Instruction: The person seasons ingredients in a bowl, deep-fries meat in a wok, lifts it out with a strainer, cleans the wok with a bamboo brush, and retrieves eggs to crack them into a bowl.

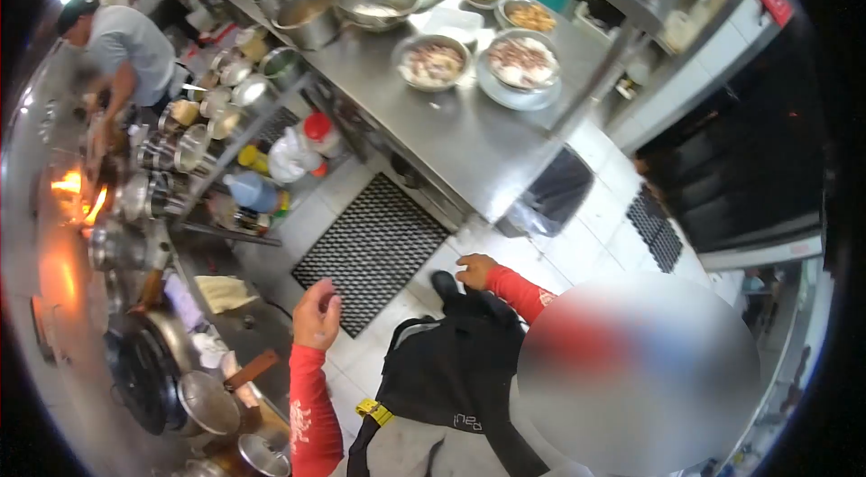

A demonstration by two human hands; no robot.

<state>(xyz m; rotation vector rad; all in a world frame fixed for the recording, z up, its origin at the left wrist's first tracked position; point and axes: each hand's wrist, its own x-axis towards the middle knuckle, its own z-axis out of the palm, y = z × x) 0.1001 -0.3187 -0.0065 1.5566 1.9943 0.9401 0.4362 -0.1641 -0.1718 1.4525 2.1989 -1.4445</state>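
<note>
My left hand (317,316), in a red sleeve, is raised over the edge of the black mat (370,247), fingers curled loosely with a gap to the thumb and nothing in them. Near the black apron (451,369), my right hand (474,270) hangs with bent fingers apart, above the white floor tiles; no held object shows. Beyond both hands stands a steel table (397,98). On it are a bowl of sliced meat (433,62), a second meat bowl (523,59) on a plate, and a large steel bowl (377,4).
At the left, another person (135,49) leans over the stove near flames (79,193). Pots and a pan (209,402) line the left side. A dark bin (555,193) stands beside the table's right end. A blurred round patch covers the lower right.
</note>
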